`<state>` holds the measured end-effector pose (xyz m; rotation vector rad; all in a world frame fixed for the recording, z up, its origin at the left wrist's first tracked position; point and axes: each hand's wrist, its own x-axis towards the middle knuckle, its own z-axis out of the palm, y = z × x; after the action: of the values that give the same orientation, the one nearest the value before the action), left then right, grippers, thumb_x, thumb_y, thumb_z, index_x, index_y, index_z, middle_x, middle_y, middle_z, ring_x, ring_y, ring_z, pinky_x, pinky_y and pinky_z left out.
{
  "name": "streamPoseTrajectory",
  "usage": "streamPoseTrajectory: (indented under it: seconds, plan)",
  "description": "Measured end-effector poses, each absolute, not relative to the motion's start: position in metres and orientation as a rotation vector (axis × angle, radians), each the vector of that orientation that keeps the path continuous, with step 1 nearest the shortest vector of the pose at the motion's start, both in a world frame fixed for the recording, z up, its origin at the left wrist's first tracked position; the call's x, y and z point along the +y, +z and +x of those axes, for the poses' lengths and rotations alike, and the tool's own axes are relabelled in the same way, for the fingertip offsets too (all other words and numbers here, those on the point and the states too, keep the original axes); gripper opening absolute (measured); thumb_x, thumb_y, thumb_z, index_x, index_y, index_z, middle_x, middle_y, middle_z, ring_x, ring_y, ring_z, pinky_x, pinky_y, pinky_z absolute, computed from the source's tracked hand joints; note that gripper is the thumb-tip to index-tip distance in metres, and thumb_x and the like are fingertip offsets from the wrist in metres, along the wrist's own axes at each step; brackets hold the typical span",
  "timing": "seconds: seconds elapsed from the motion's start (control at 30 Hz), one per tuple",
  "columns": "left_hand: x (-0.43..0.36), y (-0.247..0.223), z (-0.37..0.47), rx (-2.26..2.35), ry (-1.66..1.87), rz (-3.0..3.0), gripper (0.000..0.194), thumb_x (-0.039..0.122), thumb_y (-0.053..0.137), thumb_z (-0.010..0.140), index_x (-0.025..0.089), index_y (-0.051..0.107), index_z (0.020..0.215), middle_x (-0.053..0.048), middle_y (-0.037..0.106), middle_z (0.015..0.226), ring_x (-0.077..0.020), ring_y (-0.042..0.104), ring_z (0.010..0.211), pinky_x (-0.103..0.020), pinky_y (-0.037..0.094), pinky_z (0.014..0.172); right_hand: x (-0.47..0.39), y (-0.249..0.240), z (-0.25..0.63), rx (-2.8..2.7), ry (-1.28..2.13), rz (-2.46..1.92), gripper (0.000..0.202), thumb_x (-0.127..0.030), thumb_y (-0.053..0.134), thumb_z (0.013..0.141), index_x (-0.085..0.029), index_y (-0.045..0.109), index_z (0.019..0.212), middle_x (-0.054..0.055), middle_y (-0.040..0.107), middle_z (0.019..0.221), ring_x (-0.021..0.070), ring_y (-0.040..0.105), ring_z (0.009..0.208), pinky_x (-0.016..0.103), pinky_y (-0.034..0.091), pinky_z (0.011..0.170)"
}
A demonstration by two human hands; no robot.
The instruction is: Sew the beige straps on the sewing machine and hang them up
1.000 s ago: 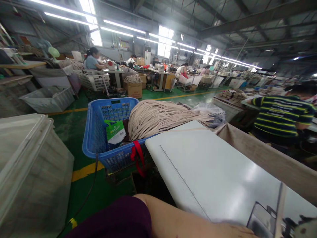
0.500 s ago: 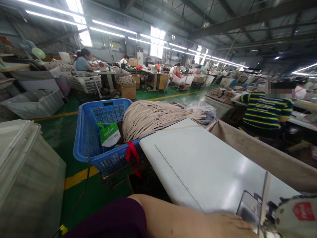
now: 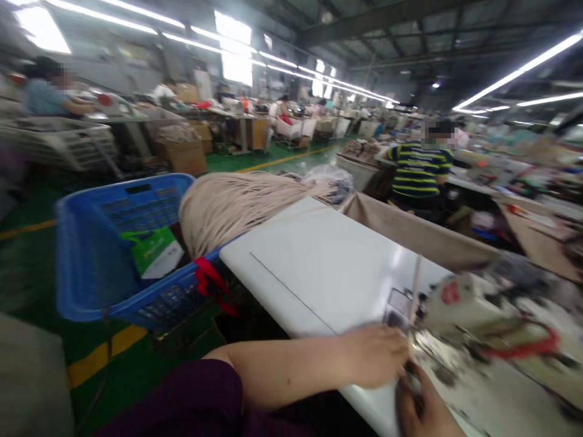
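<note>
My left hand [image 3: 380, 355] lies over the white table [image 3: 314, 261] just left of the sewing machine [image 3: 469, 300], fingers bent and close together. Whatever they press on is hidden. A narrow beige strip [image 3: 415, 285] rises past the fingertips at the machine's needle end. Below and to the right, my right hand [image 3: 430, 403] comes in from the bottom edge, its fingers closed around a dark, rounded item [image 3: 405, 397] that is too blurred to name. The two hands almost touch.
A blue basket [image 3: 91, 303] on the left holds a green-and-white bag [image 3: 155, 252] and a heap of beige strips [image 3: 228, 209]. A red ribbon [image 3: 212, 279] hangs from its rim. A cloth-sided bin [image 3: 410, 237] runs behind the table. A co-worker in a striped shirt [image 3: 416, 170] sits beyond.
The view has swung to the right, so the basket and table sit further left. More of the sewing machine shows, and my right hand has come into view beside the left.
</note>
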<state>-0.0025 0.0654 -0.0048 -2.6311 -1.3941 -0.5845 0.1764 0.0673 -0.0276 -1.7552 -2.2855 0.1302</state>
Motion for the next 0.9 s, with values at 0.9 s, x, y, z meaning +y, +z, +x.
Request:
streamPoseTrajectory:
  seconds: [0.9]
  plan:
    - [-0.010,0.037,0.040,-0.510,-1.045,-3.136,0.023,0.024,0.062,0.099,0.014,0.061,0.120,-0.010,0.067,0.113,-0.0228,0.060,0.107,-0.040,0.056,0.098,0.035,0.005,0.170,-2.368,0.289,-1.835,0.049,-0.030,0.053,0.096,-0.022,0.049,0.144,0.008,0.072,0.110,0.0239,0.067,0.097,0.033,0.052,0.077]
